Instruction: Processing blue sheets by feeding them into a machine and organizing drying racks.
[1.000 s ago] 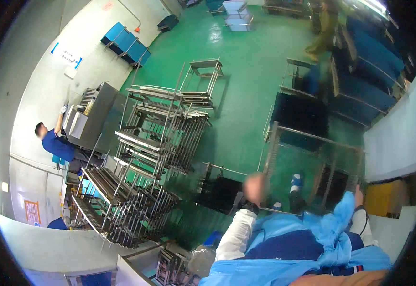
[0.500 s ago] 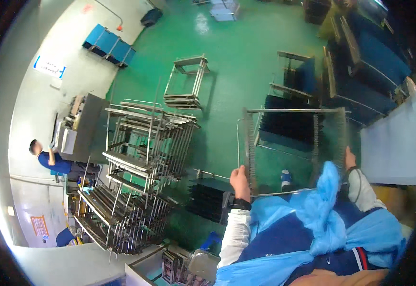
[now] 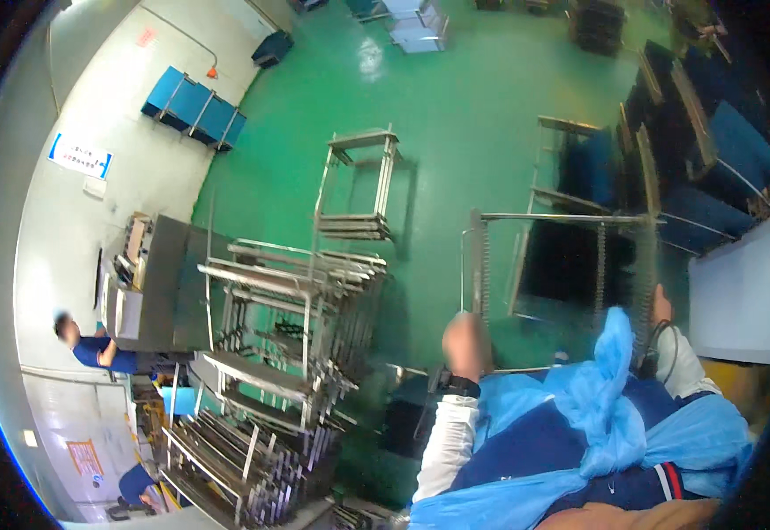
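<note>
Since a moment ago my metal rack frame has swung upright, away from the stacked racks at nine o'clock. Left hand and right hand each clasp a side post; I judge I'm mid-carry, and setting it down next needs level footing

Bright, even overhead light fills my view, and a white glare patch shines on the glossy green floor near the top. My left hand is smeared by motion blur. Straight edges bow outward, and a black fisheye rim darkens every corner.

hands: 2 | held metal rack: 1 | blue wall bins: 4
</note>
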### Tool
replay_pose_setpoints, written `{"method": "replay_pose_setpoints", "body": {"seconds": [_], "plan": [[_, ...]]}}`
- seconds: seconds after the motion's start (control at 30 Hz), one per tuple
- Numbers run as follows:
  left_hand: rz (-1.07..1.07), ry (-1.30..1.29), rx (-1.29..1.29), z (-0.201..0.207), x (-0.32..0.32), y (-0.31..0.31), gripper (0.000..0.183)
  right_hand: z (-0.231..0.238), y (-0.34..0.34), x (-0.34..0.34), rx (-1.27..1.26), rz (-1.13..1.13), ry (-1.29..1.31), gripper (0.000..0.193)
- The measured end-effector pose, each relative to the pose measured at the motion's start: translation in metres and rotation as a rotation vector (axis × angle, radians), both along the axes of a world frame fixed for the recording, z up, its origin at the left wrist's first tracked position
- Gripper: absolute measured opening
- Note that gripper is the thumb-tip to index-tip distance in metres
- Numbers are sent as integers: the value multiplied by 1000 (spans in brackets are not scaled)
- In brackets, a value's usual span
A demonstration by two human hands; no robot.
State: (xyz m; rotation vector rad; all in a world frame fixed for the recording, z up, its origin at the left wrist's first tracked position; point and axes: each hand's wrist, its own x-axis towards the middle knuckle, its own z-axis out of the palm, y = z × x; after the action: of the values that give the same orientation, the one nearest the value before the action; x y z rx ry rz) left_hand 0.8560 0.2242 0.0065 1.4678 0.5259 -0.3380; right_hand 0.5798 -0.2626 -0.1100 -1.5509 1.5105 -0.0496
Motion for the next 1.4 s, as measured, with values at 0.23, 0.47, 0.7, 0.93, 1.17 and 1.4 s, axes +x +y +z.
{"method": "replay_pose_setpoints", "body": {"seconds": [0.23,0.47,0.7,0.93,1.17,1.4], "plan": [[-46,34,-44,21,136,41,22,-14,21,92,-422,213,111,64],[25,-1,-34,20,246,62,19,19,52,222,-26,-27,-86,64],[10,-28,-26,30,352,45,17,32,40,364,-1,-38,-308,55],[164,-2,-30,9,477,1,13,47,-13,580,-185,103,-322,52],[205,167,-271,-69,582,-17,20,126,-66,767,-263,204,-131,62],[354,353,-260,-43,640,-59,30,114,-59,924,-186,334,-126,63]]}}
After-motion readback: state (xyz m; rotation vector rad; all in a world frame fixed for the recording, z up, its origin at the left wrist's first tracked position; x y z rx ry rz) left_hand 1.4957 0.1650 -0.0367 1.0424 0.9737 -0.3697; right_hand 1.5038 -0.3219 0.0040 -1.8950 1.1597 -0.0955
